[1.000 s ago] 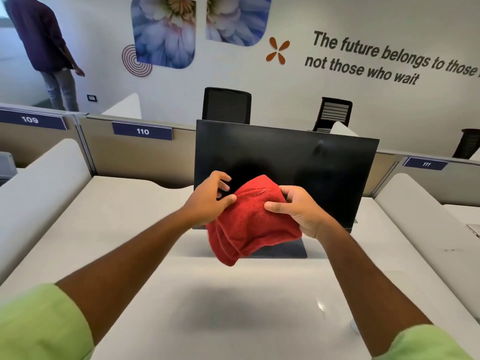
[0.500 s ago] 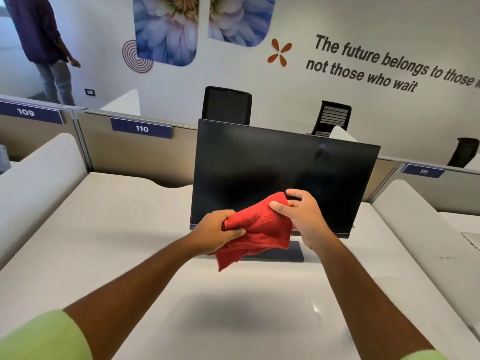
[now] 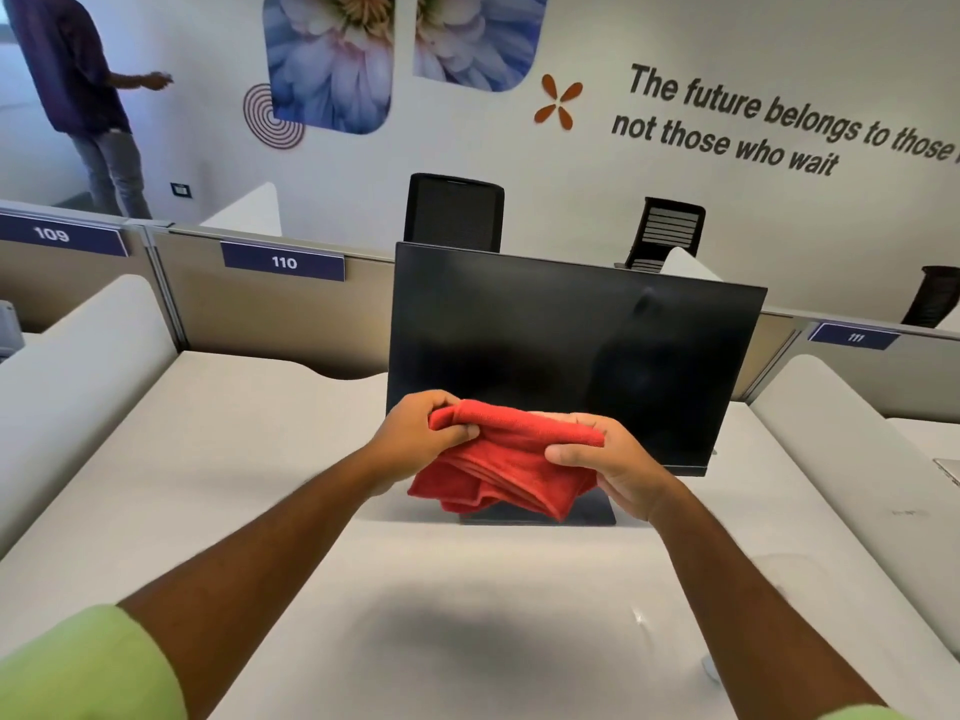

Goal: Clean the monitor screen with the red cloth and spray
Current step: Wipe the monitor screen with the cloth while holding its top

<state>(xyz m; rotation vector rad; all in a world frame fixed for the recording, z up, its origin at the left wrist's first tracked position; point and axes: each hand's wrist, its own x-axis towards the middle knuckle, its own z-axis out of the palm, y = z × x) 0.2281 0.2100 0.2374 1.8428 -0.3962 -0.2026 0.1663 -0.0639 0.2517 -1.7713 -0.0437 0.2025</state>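
Note:
A black monitor (image 3: 571,335) stands switched off on the white desk (image 3: 218,459), its flat base partly hidden behind the cloth. I hold a folded red cloth (image 3: 509,470) in front of the screen's lower edge. My left hand (image 3: 421,433) pinches the cloth's left top corner. My right hand (image 3: 613,470) grips its right end, thumb underneath. The cloth hangs in folds between them, apart from the screen. No spray bottle is in view.
White curved dividers (image 3: 78,366) flank the desk on both sides, and a beige partition (image 3: 260,314) labelled 110 runs behind. Two black chairs (image 3: 454,213) stand beyond it. A person (image 3: 88,96) stands far left by the wall. A laptop edge (image 3: 948,470) shows at right.
Both hands have lowered a little and spread apart, stretching the bunched cloth into a wider folded strip. The person in the background has raised an arm.

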